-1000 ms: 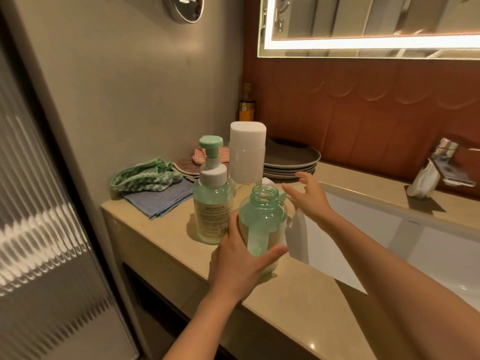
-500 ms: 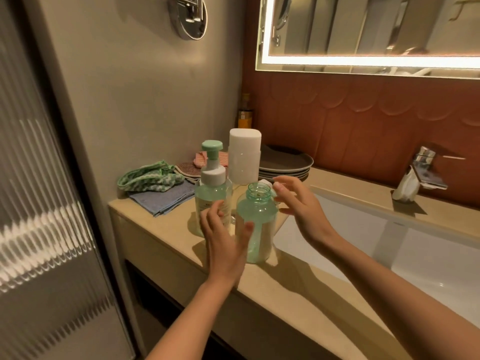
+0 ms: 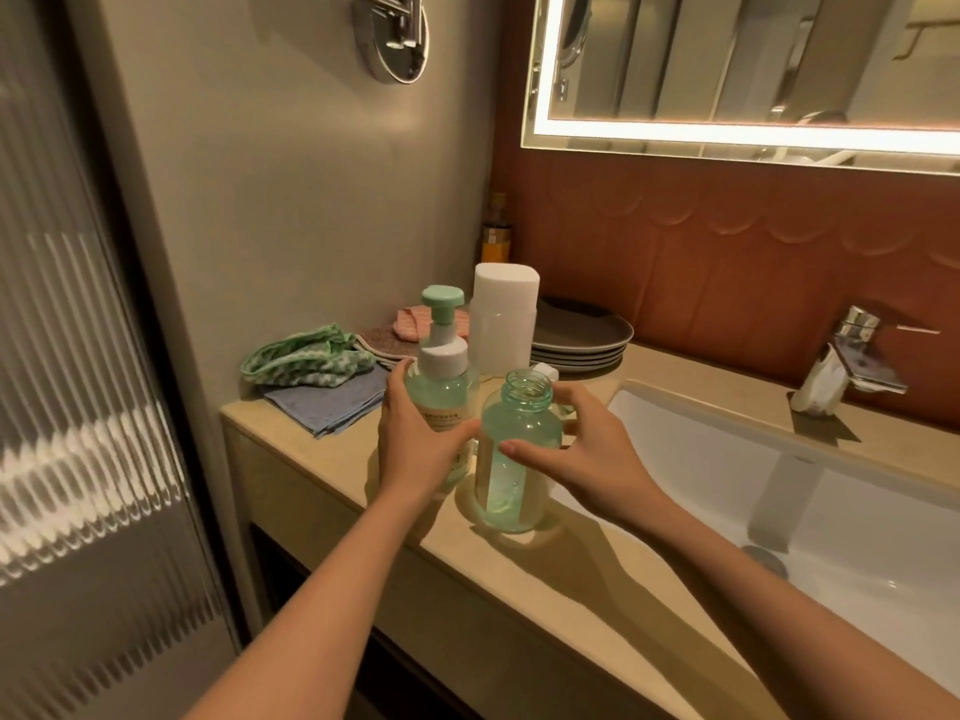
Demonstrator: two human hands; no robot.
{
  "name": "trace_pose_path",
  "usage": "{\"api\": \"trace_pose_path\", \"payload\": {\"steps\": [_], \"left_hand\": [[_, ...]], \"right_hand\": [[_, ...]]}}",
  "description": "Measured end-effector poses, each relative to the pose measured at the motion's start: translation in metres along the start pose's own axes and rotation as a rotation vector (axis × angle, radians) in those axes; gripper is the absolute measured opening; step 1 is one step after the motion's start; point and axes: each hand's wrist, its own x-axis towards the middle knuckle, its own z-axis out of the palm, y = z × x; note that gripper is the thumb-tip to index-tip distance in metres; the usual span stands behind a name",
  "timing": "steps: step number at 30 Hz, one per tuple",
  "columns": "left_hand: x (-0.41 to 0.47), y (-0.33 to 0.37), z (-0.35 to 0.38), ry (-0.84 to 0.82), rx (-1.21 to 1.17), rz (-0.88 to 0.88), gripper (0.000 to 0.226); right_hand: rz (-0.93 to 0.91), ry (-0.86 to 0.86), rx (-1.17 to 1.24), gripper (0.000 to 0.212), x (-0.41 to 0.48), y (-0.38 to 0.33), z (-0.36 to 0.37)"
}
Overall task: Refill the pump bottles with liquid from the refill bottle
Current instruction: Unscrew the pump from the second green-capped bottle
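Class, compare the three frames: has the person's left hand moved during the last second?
Yes. The left hand has gone leftward, off the uncapped bottle and onto the pump bottle standing before the white canister, which it now grips.

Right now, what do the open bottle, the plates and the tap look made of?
The open bottle: probably clear green-tinted plastic, see-through with a threaded neck.
The plates: likely glazed ceramic, dark grey, dull sheen.
The tap: polished metal, chrome-like, bright reflections.
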Motion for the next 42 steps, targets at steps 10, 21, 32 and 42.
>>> {"api": "trace_pose_path", "payload": {"steps": [10, 21, 32, 42], "left_hand": [[-0.012, 0.009, -0.051, 0.161, -0.004, 0.098, 0.087], [-0.076, 0.050, -0.041, -0.036, -0.160, 0.185, 0.085], [-0.106, 0.040, 0.027, -0.196, -0.183, 0.120, 0.084], [-0.101, 0.033, 0.045, -0.250, -0.126, 0.129, 0.095]], "right_hand": [[0.058, 0.077, -0.039, 0.088, 0.015, -0.002, 0.029], [0.080, -0.052, 0.073, 0.093, -0.001, -0.007, 0.003], [0.020, -0.167, 0.298, 0.027, -0.013, -0.015, -0.079], [-0.041, -0.273, 0.078, 0.039, -0.003, -0.022, -0.064]]}}
